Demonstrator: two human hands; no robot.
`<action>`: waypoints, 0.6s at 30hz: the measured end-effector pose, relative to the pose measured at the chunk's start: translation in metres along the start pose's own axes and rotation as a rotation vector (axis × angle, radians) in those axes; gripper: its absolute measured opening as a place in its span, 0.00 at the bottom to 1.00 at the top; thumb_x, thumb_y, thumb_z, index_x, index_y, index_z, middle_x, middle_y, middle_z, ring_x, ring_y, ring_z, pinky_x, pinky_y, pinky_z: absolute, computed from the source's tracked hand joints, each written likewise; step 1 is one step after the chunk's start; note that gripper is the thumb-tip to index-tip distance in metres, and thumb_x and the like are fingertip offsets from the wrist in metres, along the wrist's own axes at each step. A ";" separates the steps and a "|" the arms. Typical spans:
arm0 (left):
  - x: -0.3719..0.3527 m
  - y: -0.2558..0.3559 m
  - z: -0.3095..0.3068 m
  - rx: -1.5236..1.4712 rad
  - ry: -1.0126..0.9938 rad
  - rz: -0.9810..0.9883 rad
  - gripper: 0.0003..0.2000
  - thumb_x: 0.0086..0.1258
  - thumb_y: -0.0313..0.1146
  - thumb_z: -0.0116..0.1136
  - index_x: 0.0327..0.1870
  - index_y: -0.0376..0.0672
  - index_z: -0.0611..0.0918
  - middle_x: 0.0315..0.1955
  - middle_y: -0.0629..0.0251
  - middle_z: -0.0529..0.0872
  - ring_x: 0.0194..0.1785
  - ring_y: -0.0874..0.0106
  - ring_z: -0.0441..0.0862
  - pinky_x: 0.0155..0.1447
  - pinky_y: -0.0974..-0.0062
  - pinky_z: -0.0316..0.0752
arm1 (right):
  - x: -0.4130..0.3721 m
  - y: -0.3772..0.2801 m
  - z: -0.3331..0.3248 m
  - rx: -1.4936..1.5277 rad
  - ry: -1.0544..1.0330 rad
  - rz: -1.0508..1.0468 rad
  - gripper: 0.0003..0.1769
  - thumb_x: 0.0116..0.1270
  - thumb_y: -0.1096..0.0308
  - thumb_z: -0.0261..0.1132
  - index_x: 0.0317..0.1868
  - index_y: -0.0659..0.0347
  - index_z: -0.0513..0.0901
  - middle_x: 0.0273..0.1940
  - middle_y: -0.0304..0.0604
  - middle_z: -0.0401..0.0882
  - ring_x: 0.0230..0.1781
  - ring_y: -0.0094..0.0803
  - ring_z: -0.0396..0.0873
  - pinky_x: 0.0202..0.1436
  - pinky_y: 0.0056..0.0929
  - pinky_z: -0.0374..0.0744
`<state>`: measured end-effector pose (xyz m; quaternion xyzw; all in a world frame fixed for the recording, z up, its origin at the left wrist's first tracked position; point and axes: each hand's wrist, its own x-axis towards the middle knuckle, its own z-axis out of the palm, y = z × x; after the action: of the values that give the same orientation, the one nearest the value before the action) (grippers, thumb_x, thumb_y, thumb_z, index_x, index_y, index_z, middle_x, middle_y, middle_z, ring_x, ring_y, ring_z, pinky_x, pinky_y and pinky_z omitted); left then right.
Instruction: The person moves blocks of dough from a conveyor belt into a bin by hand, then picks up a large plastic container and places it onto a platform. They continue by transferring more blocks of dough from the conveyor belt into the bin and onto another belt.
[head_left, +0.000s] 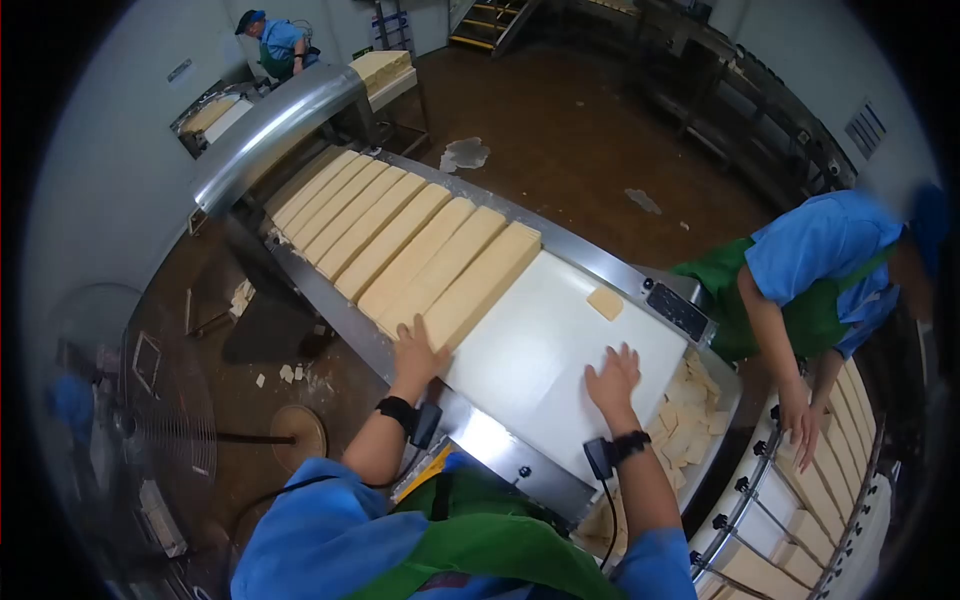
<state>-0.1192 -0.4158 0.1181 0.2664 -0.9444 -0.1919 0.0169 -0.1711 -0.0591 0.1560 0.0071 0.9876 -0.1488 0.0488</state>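
Note:
My left hand has its fingers spread at the near end of the last stack of pale dough sheets, seemingly touching it. Several long stacks like it lie side by side across the conveyor, running back to a curved metal hood. My right hand is open over the bare white belt, fingers apart and nothing in them. A small square dough piece lies on the belt beyond that hand. Both wrists carry black straps with small devices.
Loose dough scraps fill a tray at the belt's right end. A co-worker reaches over a second line of dough strips. Another person stands far back. A fan is at left.

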 end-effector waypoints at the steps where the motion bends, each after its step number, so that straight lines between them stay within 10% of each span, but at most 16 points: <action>1: -0.003 0.011 -0.011 0.092 -0.052 0.019 0.49 0.56 0.54 0.67 0.74 0.42 0.54 0.65 0.42 0.60 0.57 0.45 0.71 0.58 0.56 0.72 | 0.017 -0.023 0.015 -0.021 -0.037 0.001 0.40 0.59 0.51 0.65 0.68 0.61 0.66 0.73 0.59 0.53 0.74 0.57 0.46 0.72 0.58 0.49; 12: 0.002 0.020 -0.030 0.398 -0.222 0.225 0.47 0.61 0.65 0.54 0.74 0.38 0.56 0.60 0.56 0.68 0.41 0.61 0.80 0.35 0.71 0.80 | 0.180 -0.220 0.050 0.028 0.033 -0.052 0.40 0.68 0.42 0.53 0.75 0.50 0.55 0.77 0.56 0.40 0.73 0.59 0.51 0.71 0.51 0.57; 18: 0.003 0.016 -0.025 0.383 -0.230 0.240 0.47 0.59 0.63 0.58 0.73 0.39 0.57 0.61 0.54 0.68 0.43 0.60 0.79 0.39 0.69 0.80 | 0.187 -0.240 0.039 -0.008 -0.034 0.124 0.35 0.62 0.44 0.59 0.61 0.59 0.67 0.66 0.60 0.56 0.60 0.55 0.68 0.60 0.47 0.72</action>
<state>-0.1262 -0.4131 0.1471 0.1269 -0.9841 -0.0353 -0.1188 -0.3606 -0.3000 0.1706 0.0656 0.9849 -0.1416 0.0748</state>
